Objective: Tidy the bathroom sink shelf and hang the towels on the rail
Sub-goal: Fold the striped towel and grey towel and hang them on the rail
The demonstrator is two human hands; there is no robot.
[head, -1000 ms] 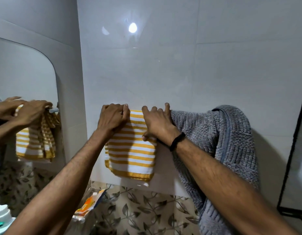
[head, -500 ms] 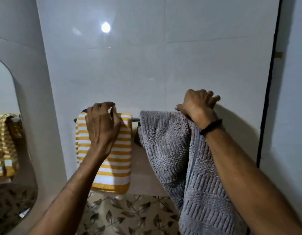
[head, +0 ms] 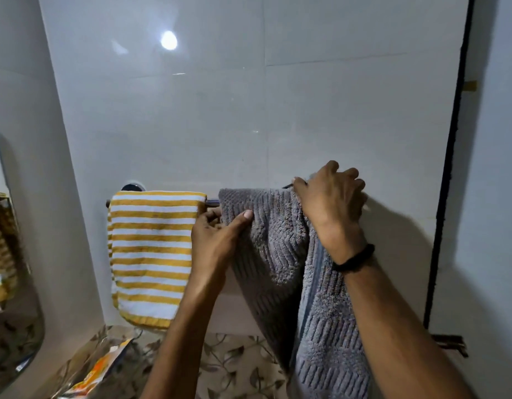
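Observation:
A yellow-and-white striped towel [head: 152,254] hangs flat over the left part of the metal rail [head: 212,202]. To its right a grey ribbed towel [head: 280,254] drapes over the same rail, bunched and hanging low. My left hand [head: 217,237] pinches the grey towel's left upper edge between thumb and fingers. At the top right of that towel, my right hand [head: 331,203], with a black band on the wrist, grips the cloth on the rail. The rail's right end is hidden by towel and hand.
White wall tiles fill the background. A mirror [head: 7,269] at the far left reflects the striped towel. Below is a leaf-patterned surface [head: 234,367] with an orange packet [head: 102,370]. A black vertical frame [head: 450,168] stands at the right.
My left hand left the striped towel and moved right to pinch the grey towel's left edge. My right hand stays at the grey towel's top right. The view shifted slightly right.

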